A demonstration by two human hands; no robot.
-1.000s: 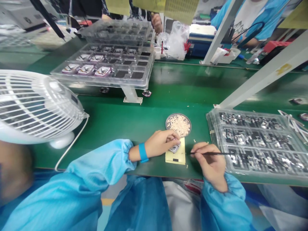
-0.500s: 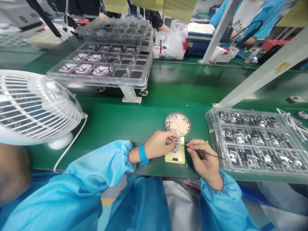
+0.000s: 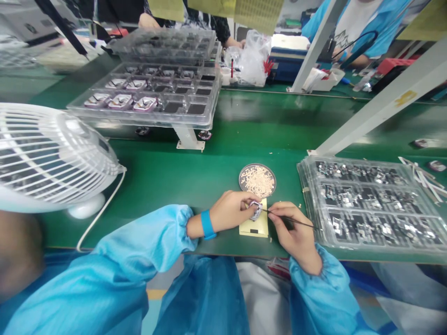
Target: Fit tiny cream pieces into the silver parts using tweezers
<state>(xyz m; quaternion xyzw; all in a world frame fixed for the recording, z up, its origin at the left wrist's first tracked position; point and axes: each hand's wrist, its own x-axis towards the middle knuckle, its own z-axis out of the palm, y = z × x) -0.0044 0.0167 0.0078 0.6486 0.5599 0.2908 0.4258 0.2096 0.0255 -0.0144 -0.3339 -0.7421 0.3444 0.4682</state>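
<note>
Between the thumb and fingers of my left hand (image 3: 232, 209) is a small rounded-square watch case (image 3: 256, 211) with a pale, purplish rim, tilted over a yellow pad (image 3: 254, 229). My right hand (image 3: 294, 228) pinches thin dark tweezers (image 3: 291, 219). Their tip reaches the right side of the case; whether it grips anything is too small to tell. Just beyond my left fingers lies a round dish (image 3: 257, 180) full of tiny beige pieces.
To the right sits a clear tray (image 3: 377, 204) of small metallic parts, with white strips (image 3: 424, 179) beside it. A white fan (image 3: 52, 156) occupies the left. A raised tray (image 3: 146, 93) holds similar cases. A slanted white post (image 3: 377, 102) rises at right. Two people work across the bench.
My right hand has shifted slightly left, bringing the tweezers' tip onto the watch case. My left hand stays almost still, holding the case.
</note>
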